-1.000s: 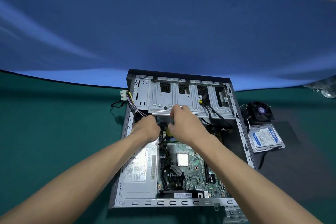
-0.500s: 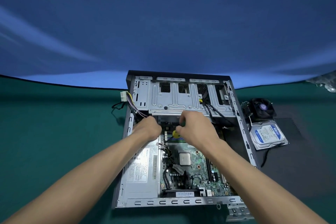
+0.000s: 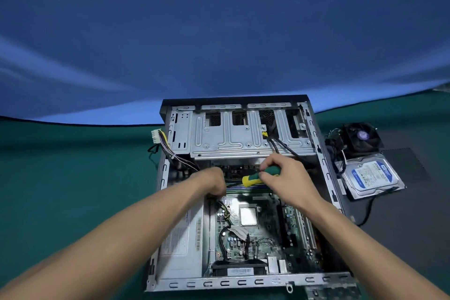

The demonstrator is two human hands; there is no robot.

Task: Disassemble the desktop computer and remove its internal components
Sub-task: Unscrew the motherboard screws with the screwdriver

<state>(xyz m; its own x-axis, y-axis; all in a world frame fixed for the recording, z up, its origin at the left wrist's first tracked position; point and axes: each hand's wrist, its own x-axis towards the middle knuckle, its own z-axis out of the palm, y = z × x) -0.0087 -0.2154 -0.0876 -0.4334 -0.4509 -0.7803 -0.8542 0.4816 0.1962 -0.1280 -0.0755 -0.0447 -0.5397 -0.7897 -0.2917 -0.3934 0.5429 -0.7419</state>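
The open desktop case (image 3: 243, 284) lies flat on the green table. Inside it I see the green motherboard (image 3: 263, 234) with its bare CPU (image 3: 248, 215), the grey power supply (image 3: 181, 238) at the left and the metal drive cage (image 3: 233, 139) at the far end. My right hand (image 3: 285, 178) grips a green and yellow screwdriver (image 3: 258, 176) just below the drive cage, handle end pointing left. My left hand (image 3: 211, 181) is curled down at the motherboard's upper left corner; its fingers are hidden, so what they hold cannot be seen.
A removed hard drive (image 3: 371, 175) and a black CPU cooler fan (image 3: 358, 137) lie on a dark mat right of the case. A white power connector (image 3: 155, 137) on coloured wires hangs over the case's left wall. A blue backdrop rises behind the table.
My right hand has pulled back from under the drive cage and the screwdriver handle is now in plain sight. The left hand stayed at the same corner.
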